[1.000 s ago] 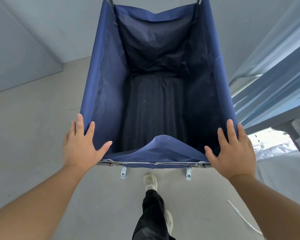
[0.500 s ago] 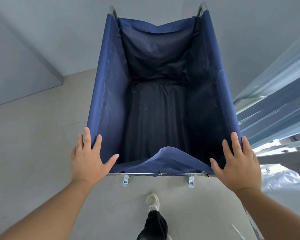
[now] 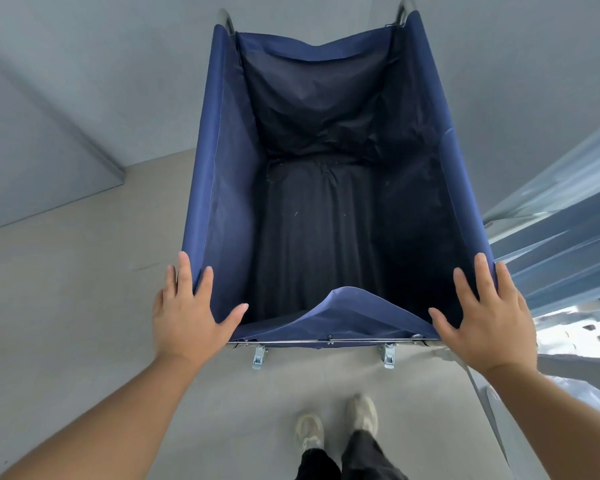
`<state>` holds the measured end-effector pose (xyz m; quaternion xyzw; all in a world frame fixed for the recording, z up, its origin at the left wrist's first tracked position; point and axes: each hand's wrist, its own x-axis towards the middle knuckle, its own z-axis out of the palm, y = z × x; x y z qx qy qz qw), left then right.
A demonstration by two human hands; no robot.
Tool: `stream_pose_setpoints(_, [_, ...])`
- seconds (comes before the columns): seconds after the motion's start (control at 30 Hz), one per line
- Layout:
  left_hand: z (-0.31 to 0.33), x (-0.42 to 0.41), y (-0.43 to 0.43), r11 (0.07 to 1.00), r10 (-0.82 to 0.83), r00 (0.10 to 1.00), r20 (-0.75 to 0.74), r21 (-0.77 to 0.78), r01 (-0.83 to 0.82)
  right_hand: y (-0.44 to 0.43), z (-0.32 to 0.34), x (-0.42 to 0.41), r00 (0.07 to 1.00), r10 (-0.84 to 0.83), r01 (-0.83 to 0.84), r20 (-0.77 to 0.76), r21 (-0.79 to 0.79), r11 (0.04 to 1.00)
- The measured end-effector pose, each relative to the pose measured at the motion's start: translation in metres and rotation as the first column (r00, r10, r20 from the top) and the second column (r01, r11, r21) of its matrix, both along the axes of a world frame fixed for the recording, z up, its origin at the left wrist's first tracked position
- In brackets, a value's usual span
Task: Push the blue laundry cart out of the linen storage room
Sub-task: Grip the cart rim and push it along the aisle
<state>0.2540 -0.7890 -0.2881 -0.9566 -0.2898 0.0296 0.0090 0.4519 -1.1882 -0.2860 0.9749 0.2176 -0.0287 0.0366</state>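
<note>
The blue laundry cart [image 3: 222, 174] fills the middle of the head view, a deep blue fabric bag on a metal frame with nothing inside. My left hand [image 3: 187, 317] is pressed over its near left corner, fingers outside the fabric and thumb inside. At the near right corner my right hand [image 3: 489, 320] holds the same way. Two small casters [image 3: 258, 356] show under the near metal bar [image 3: 326, 340]. The far frame posts [image 3: 404, 8] stand close to a grey wall.
Grey wall [image 3: 118, 64] lies ahead, with a projecting wall corner [image 3: 115, 174] at the left. Blue-toned shelving [image 3: 568, 244] runs close along the cart's right side, with white wrapped bundles [image 3: 582, 341] below. My shoes [image 3: 309, 431] stand on pale floor behind the cart.
The view has tipped so the cart's far rim and posts now show. The shelving at the right has slid past. Both hands hold the same corners; my feet have come together.
</note>
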Motion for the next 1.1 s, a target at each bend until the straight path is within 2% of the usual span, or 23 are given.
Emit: stream_pose_setpoints(1.1, [-0.004, 0.205, 0.025, 0.995, 0.103, 0.995, 0.012, -0.010, -0.102, 0.046, 0.003, 0.251, 0.991, 0.127, -0.126, -0.039, 0.025, 0.992])
